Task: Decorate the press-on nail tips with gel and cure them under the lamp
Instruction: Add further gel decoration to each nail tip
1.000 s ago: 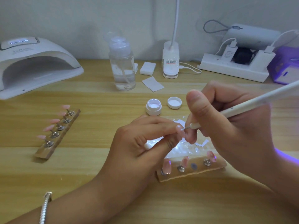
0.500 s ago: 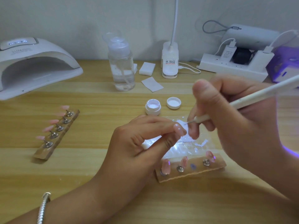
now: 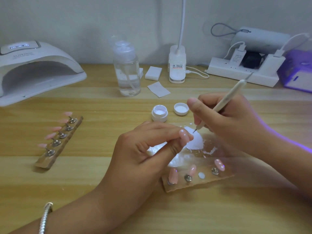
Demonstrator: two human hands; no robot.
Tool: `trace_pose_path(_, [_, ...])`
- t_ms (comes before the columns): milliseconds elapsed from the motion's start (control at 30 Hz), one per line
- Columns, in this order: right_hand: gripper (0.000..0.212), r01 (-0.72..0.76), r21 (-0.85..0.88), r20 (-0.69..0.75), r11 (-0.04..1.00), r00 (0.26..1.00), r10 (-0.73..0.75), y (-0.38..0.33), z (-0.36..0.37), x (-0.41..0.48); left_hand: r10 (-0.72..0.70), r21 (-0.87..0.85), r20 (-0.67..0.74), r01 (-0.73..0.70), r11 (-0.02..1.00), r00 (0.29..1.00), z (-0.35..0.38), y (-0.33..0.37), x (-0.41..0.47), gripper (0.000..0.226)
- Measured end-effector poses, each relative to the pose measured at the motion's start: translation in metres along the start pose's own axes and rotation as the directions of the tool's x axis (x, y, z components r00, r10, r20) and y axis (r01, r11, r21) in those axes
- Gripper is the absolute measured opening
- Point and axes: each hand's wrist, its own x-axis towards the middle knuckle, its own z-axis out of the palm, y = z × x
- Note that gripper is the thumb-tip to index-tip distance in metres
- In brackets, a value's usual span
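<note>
The table [image 3: 84, 191] fills the view. At ten o'clock sits the lamp [image 3: 33, 65], white and arched, with its mouth facing the middle and a display lit on top. At two o'clock a power strip [image 3: 236, 76] lies along the wall with chargers plugged in. A purple box [image 3: 297, 73] sits at the three o'clock edge.

The left hand [image 3: 148, 156] comes in from seven o'clock to the centre. Its thumb and forefinger pinch a pink tip [image 3: 184, 136] with pale dots on it. The right hand [image 3: 228, 122] reaches in from four o'clock and grips a white pen [image 3: 226, 100] like a pencil. The pen's fine point hangs just beside the held tip, over a shiny sheet [image 3: 195, 142] that glares white — I cannot tell whether it touches the sheet.

A clear bottle [image 3: 126, 71], part full, stands at twelve o'clock. A desk light [image 3: 177, 66] stands toward one o'clock, and a white pad [image 3: 153, 73] and a wipe [image 3: 158, 89] lie between them.

The far rack [image 3: 59, 142] lies at nine o'clock with a row of pink tips on metal stands. The near rack [image 3: 194, 183] lies at five o'clock, just below the hands — three pink tips stand on it and one spot is bare.

An open jar [image 3: 159, 114] sits just above the left hand. Its lid [image 3: 181, 108] lies beside it, apart, on the three o'clock side. A bracelet [image 3: 44, 218] circles the left wrist at seven o'clock.
</note>
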Motion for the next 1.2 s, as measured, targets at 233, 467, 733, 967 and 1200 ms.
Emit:
trace_pose_path(233, [0.043,-0.035,-0.032,0.073,0.999,0.997,0.037,0.005,0.005,-0.002,-0.038,-0.176,-0.019,0.034,0.984,0.999,0.000,0.004,0.000,0.013])
trace_pose_path(467, [0.048,0.009,0.025,-0.068,1.000,0.998,-0.008,0.001,0.003,0.000,-0.049,-0.059,-0.035,0.047,0.997,0.998,-0.002,-0.001,0.000,0.010])
trace_pose_path(733, [0.035,0.220,0.432,-0.247,0.875,0.962,-0.121,-0.035,0.004,-0.013,-0.060,-0.170,-0.021,0.056,0.984,0.998,0.002,0.002,-0.001,0.012])
trace_pose_path(967, [0.033,0.177,0.437,-0.177,0.882,0.978,-0.109,-0.045,0.014,-0.025,-0.062,-0.092,0.047,0.066,0.994,0.997,0.000,0.000,-0.001,0.014])
trace_pose_path(1200, [0.034,0.132,0.433,-0.155,0.892,0.985,-0.071,-0.046,0.017,-0.025,-0.027,-0.071,0.057,0.031,0.997,0.998,0.000,0.004,-0.001,0.014])
